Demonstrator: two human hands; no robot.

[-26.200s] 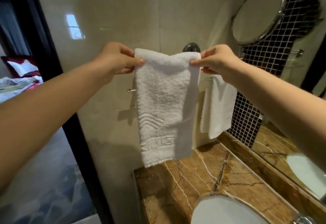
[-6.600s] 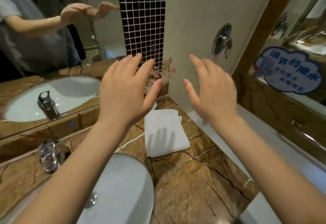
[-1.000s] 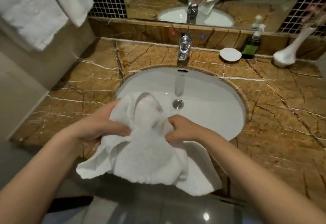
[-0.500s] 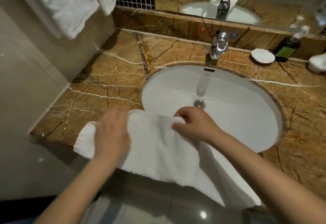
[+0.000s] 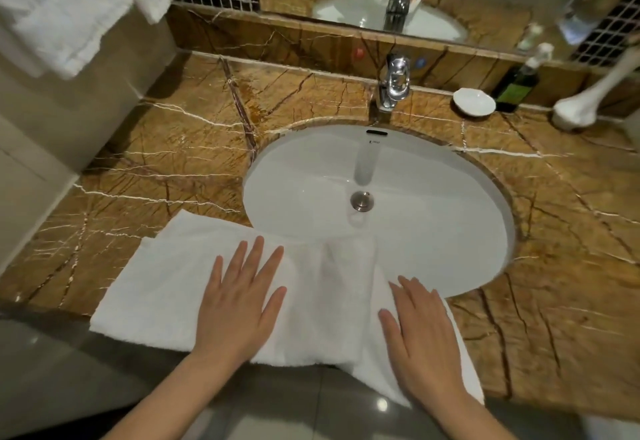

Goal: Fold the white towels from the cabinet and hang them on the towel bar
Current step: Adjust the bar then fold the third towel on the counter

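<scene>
Two palms flat, fingers spread: left hand (image 5: 239, 301) and right hand (image 5: 420, 332) press white towel (image 5: 156, 284) onto marble counter (image 5: 173, 149), 7 o'clock of sink (image 5: 433, 214).

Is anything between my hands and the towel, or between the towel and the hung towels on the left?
No. Both the left hand and right hand lie flat on the towel. Toward the hung towels at upper left only bare counter shows. The bar itself is not visible.
</scene>
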